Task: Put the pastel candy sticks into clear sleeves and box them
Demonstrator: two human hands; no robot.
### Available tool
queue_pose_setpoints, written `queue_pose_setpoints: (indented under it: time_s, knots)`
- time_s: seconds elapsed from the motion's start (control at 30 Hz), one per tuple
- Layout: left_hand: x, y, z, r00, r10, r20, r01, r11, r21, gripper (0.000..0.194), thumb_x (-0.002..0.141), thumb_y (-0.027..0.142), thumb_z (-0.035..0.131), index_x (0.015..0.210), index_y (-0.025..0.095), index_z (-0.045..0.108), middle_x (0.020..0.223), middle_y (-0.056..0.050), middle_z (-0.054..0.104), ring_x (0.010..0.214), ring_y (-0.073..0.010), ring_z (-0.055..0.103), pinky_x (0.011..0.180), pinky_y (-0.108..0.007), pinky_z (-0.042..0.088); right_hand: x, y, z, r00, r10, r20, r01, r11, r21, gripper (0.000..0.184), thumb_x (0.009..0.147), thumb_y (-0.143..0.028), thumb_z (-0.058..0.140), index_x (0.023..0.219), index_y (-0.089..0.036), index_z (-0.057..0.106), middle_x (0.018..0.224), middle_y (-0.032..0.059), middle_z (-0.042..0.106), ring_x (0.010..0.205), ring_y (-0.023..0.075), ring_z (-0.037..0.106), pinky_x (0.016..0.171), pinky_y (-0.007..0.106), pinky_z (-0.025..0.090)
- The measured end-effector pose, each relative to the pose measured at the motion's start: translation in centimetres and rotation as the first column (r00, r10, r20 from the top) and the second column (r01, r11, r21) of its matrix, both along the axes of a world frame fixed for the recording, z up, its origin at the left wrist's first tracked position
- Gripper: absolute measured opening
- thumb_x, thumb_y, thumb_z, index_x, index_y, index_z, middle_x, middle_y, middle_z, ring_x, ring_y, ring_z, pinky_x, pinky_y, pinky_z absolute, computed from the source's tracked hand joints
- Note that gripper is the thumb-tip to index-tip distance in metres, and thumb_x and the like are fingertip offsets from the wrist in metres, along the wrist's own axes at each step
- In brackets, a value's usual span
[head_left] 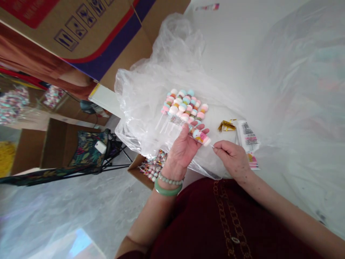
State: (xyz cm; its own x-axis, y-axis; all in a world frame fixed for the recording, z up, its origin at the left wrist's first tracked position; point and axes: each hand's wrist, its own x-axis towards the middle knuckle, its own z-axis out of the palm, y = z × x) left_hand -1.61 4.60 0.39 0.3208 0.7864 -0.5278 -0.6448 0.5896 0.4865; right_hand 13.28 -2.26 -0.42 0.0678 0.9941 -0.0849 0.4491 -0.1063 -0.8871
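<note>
My left hand (pixel 185 145), a beaded bracelet and green bangle on its wrist, is closed round a marshmallow stick (pixel 201 136) in a clear printed bag. The fingers of my right hand (pixel 233 158) pinch the thin white stick that sticks out of its lower end. Beyond my left hand lies a pile of pink, white and blue marshmallow sticks (pixel 185 104) on clear plastic sheeting, their white sticks pointing towards me. Gold twist ties (pixel 226 125) and a stack of printed plastic bags (pixel 248 138) lie just past my right hand.
A large cardboard box (pixel 107 43) stands at the upper left. Below the table's edge, an open carton (pixel 137 169) holds many wrapped sweets. A folding chair (pixel 88 153) with a phone (pixel 100 147) on it stands left. Plastic sheeting (pixel 304 82) covers the right side.
</note>
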Motion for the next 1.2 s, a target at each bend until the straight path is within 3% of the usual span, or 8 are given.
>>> queue_pose_setpoints:
  time_s: [0.17, 0.4, 0.57, 0.67, 0.77, 0.97, 1.07, 1.2]
  knots:
    - [2.0, -0.8, -0.1, 0.999, 0.015, -0.028, -0.015, 1.0, -0.015, 0.03, 0.087, 0.043, 0.055, 0.09, 0.015, 0.06, 0.075, -0.003, 0.061, 0.071, -0.0148, 0.063, 0.081, -0.034, 0.05, -0.3, -0.7, -0.5, 0.957, 0.056, 0.283, -0.106, 0.981, 0.165, 0.019, 0.087, -0.023, 0.046, 0.077, -0.021, 0.063, 0.074, 0.0036, 0.064, 0.07, 0.0175, 0.059, 0.064, 0.029, 0.041]
    - [2.8, -2.5, -0.7, 0.995, -0.086, 0.054, 0.089, 0.994, -0.062, 0.032, 0.084, 0.045, 0.058, 0.091, 0.014, 0.062, 0.078, -0.005, 0.062, 0.074, -0.0149, 0.061, 0.073, -0.029, 0.049, -0.5, -0.3, -0.7, 0.999, -0.03, 0.029, 0.028, 0.998, 0.057, 0.015, 0.087, -0.026, 0.049, 0.079, -0.023, 0.062, 0.077, 0.0015, 0.066, 0.072, 0.0178, 0.06, 0.067, 0.029, 0.044]
    - [1.7, -1.7, -0.8, 0.997, 0.015, -0.076, -0.018, 0.999, -0.048, 0.017, 0.08, 0.025, 0.066, 0.092, 0.014, 0.06, 0.076, -0.002, 0.061, 0.073, -0.0128, 0.06, 0.076, -0.03, 0.049, 0.1, -0.6, -0.5, 0.987, 0.049, 0.155, -0.062, 0.995, 0.083, 0.016, 0.086, -0.026, 0.05, 0.078, -0.022, 0.063, 0.076, 0.0029, 0.066, 0.073, 0.0182, 0.06, 0.07, 0.03, 0.044]
    - [2.0, -1.8, -0.8, 0.987, 0.073, -0.145, -0.071, 0.997, 0.023, 0.016, 0.08, 0.028, 0.065, 0.09, 0.015, 0.06, 0.072, 0.0, 0.059, 0.069, -0.0113, 0.058, 0.076, -0.031, 0.048, 0.1, -0.7, -0.4, 0.985, 0.072, 0.159, -0.079, 0.996, 0.038, 0.016, 0.086, -0.026, 0.05, 0.076, -0.021, 0.061, 0.071, 0.002, 0.063, 0.068, 0.017, 0.058, 0.066, 0.029, 0.044]
    - [2.8, -2.6, -0.9, 0.979, 0.07, -0.192, -0.053, 0.994, 0.095, 0.018, 0.081, 0.029, 0.064, 0.092, 0.015, 0.061, 0.07, 0.001, 0.058, 0.066, -0.009, 0.054, 0.069, -0.024, 0.046, -0.5, -0.1, -0.3, 0.981, 0.033, 0.192, -0.056, 0.992, 0.116, 0.018, 0.088, -0.024, 0.046, 0.077, -0.021, 0.06, 0.072, 0.0031, 0.062, 0.071, 0.0175, 0.058, 0.068, 0.03, 0.043]
    - [1.1, -2.3, -0.6, 0.988, -0.153, 0.008, 0.153, 0.988, 0.02, 0.026, 0.075, 0.026, 0.071, 0.096, 0.015, 0.061, 0.09, -0.004, 0.063, 0.084, -0.0152, 0.061, 0.08, -0.03, 0.047, -0.7, 0.4, -0.1, 0.98, -0.009, 0.198, -0.031, 0.98, 0.199, 0.017, 0.088, -0.02, 0.044, 0.081, -0.022, 0.059, 0.077, 0.0032, 0.065, 0.074, 0.0184, 0.059, 0.068, 0.03, 0.043]
    - [-0.3, -1.2, -0.2, 0.992, -0.041, 0.119, 0.043, 0.999, -0.015, 0.027, 0.079, 0.035, 0.066, 0.097, 0.015, 0.06, 0.095, -0.007, 0.064, 0.092, -0.0211, 0.062, 0.086, -0.037, 0.047, -0.6, -0.3, -0.3, 0.969, 0.084, 0.234, -0.132, 0.971, 0.2, 0.018, 0.089, -0.021, 0.045, 0.077, -0.021, 0.058, 0.071, 0.0015, 0.062, 0.069, 0.0167, 0.057, 0.065, 0.028, 0.042]
    - [1.0, -1.7, -0.1, 0.988, 0.136, 0.079, -0.137, 0.991, -0.003, 0.016, 0.085, 0.027, 0.059, 0.096, 0.015, 0.06, 0.071, 0.0, 0.058, 0.068, -0.0117, 0.059, 0.079, -0.03, 0.048, -1.5, -0.9, -0.5, 0.957, 0.069, 0.282, -0.13, 0.971, 0.201, 0.019, 0.091, -0.024, 0.043, 0.078, -0.021, 0.056, 0.075, 0.0015, 0.061, 0.073, 0.0165, 0.057, 0.067, 0.028, 0.041]
